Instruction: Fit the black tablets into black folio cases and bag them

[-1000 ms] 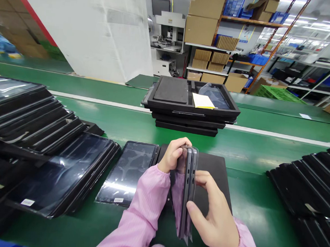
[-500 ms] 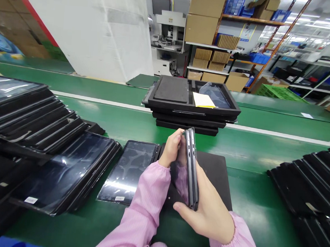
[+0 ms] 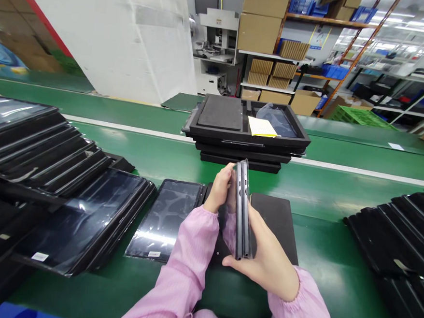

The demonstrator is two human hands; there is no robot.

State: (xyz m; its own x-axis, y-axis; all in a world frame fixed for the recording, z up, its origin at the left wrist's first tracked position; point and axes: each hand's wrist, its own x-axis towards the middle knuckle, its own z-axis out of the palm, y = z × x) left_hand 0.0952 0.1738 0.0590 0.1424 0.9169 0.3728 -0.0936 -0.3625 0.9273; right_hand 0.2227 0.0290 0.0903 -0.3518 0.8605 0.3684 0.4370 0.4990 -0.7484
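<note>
Two tablets (image 3: 241,219), pressed face to face and standing on edge, are held between my hands above a black foam sheet (image 3: 278,222). Their thin sides with port openings point toward me. My left hand (image 3: 220,188) is closed on the far left edge of the pair. From the right, my right hand (image 3: 268,257) supports them, its thumb below the near corner and its fingers hidden behind the tablets. Just left of the foam lies another tablet (image 3: 166,219), dark screen up, with a small white label at its near edge.
Stacked tablets in black trays (image 3: 109,219) fill the left side. Black foam trays (image 3: 250,137) are piled ahead, a yellow-edged paper (image 3: 262,127) on top. More stacked black pieces (image 3: 402,235) stand at right on the green work surface (image 3: 329,254).
The two tablets have turned slightly more upright, their near end shifting left and up a little. My right hand has moved slightly with them; both hands keep hold.
</note>
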